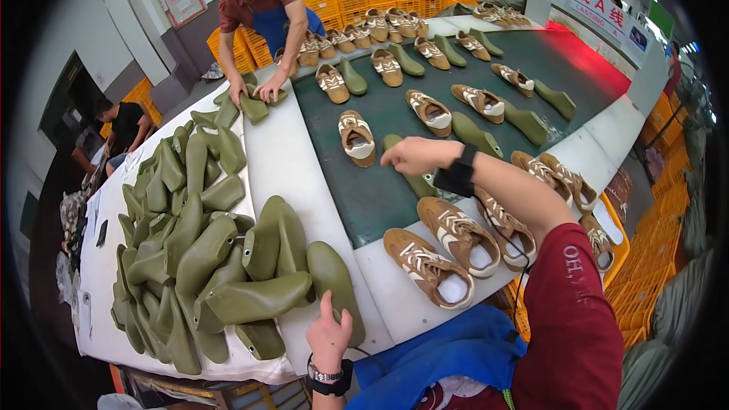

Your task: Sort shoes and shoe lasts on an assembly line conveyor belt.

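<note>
My right hand (pixel 420 155) reaches out over the green belt. Its fingers curl over an olive-green shoe last (pixel 418 184); the thumb is hidden. A brown and white sneaker (pixel 356 139) lies just left of it. Close to the table's near edge, my left hand (pixel 329 339) has its index finger stretched and thumb apart, over the lower end of another olive last (pixel 331 267). Whether it touches that last I cannot tell. To its left is a big heap of olive lasts (pixel 194 247). Several brown sneakers (pixel 430 264) stand on the white ledge below my right arm.
Across the table, a co-worker (pixel 266 0) in a blue apron handles lasts at the belt's far left corner. Sneakers and lasts lie in pairs along the green belt (pixel 326 175). Orange crates (pixel 645 288) stack on the right and behind. Another person (pixel 129 129) sits at far left.
</note>
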`<action>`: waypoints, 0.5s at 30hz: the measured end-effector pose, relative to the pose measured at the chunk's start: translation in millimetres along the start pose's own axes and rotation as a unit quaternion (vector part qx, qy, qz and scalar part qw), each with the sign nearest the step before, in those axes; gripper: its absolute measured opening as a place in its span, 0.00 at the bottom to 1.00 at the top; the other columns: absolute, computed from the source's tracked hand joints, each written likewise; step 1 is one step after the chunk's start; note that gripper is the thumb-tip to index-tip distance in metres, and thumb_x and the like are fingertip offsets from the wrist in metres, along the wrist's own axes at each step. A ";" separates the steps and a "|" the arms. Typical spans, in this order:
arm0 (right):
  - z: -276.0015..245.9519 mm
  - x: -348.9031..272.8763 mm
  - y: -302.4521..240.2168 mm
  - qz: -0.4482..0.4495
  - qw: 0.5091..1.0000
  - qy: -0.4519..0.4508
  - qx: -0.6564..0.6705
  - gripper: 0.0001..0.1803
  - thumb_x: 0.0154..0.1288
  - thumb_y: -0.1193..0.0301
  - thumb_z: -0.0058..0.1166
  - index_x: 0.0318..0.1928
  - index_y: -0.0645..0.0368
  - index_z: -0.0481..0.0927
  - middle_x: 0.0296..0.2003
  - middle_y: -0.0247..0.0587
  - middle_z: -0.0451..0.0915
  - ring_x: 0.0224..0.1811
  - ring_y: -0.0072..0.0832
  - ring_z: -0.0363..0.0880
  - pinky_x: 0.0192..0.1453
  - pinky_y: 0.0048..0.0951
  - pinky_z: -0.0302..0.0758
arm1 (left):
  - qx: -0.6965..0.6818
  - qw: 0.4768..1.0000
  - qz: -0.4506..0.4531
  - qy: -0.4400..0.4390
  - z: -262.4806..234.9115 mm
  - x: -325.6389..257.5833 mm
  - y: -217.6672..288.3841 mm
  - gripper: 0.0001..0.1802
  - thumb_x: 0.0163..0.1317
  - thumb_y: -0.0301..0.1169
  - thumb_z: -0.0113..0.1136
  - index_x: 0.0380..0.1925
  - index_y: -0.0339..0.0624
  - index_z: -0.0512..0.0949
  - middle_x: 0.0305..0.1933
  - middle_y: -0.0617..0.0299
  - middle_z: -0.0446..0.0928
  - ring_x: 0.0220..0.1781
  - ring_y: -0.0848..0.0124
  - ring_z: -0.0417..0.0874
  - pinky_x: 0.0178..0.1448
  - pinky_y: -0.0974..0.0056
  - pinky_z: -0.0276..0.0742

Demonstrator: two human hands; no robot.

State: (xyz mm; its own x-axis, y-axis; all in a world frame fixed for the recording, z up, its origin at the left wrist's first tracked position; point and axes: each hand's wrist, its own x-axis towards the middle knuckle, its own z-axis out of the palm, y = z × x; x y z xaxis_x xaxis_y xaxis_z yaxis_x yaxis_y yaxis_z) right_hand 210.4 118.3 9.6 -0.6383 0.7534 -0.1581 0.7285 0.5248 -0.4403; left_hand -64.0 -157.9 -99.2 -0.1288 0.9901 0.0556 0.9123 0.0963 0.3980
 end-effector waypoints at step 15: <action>130.1 -252.9 -71.9 -0.037 0.926 -0.029 0.375 0.15 0.61 0.72 0.56 0.50 0.60 0.78 0.34 0.42 0.83 0.38 0.33 0.83 0.44 0.27 0.77 | -0.041 0.999 0.022 -0.010 9.7 -1.0 18.7 0.36 0.51 0.39 0.60 0.61 0.43 0.60 0.30 0.43 0.79 0.33 0.45 0.80 0.39 0.49 0.76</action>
State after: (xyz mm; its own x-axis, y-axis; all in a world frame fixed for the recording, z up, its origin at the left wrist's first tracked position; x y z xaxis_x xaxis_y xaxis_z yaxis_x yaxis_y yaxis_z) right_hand 287.1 -161.5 -33.7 -0.7082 0.6919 -0.1402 0.3177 0.1350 -0.9385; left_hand -43.1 -156.1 -100.6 -0.0804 0.9951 0.0573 0.8822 0.0443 0.4687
